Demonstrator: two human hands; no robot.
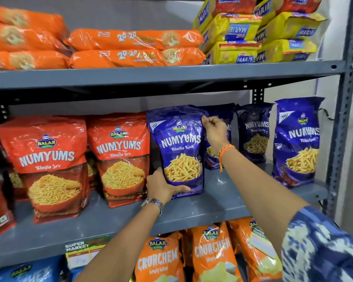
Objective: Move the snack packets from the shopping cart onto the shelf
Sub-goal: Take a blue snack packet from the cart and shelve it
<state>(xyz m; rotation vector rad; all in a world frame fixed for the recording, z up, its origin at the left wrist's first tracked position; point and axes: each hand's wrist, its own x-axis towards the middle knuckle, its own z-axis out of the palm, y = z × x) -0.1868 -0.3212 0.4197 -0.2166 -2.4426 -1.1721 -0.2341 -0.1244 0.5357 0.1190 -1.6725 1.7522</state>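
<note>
Pinching its upper right corner with our right hand (214,131) and cupping its lower left corner in our left hand (163,187), we hold the blue Numyums packet (178,147) upright on the grey middle shelf (192,212) (mid-width, just beside the red Numyums packets (118,157)), more blue packets (296,141) toward the shelf's right edge.

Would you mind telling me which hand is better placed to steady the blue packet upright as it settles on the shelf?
Probably the right hand: it pinches the blue packet near its top edge, while the left hand supports the bottom.
</note>
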